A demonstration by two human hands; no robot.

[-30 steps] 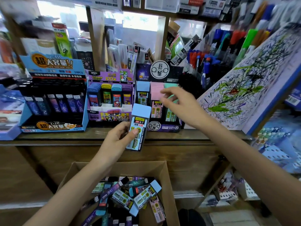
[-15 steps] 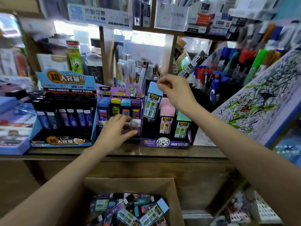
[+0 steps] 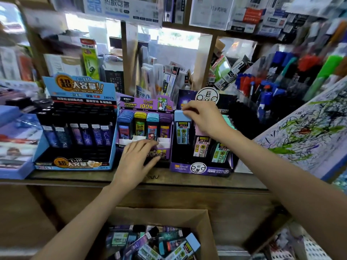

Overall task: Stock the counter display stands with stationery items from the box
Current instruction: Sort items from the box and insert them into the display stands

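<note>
A light blue lead case [image 3: 182, 128] stands upright in the left slot of the dark purple display stand [image 3: 201, 168] on the counter. My right hand [image 3: 203, 117] pinches its blue cap from above. Pink and green cases stand in the slots to its right. My left hand [image 3: 137, 160] rests with relaxed fingers on the front of the middle purple stand [image 3: 145, 106], holding nothing. Below the counter, the cardboard box [image 3: 208, 222] holds several mixed lead cases.
A blue stand [image 3: 78, 91] full of dark cases is at the left on the wooden counter [image 3: 187, 182]. A slanted scribble pad [image 3: 304, 132] and a rack of pens [image 3: 262, 91] crowd the right. Shelves packed with stock rise behind.
My left hand passed the blue case to my right hand, which carried it up and lowered it into the left slot. My left hand moved onto the middle stand.
</note>
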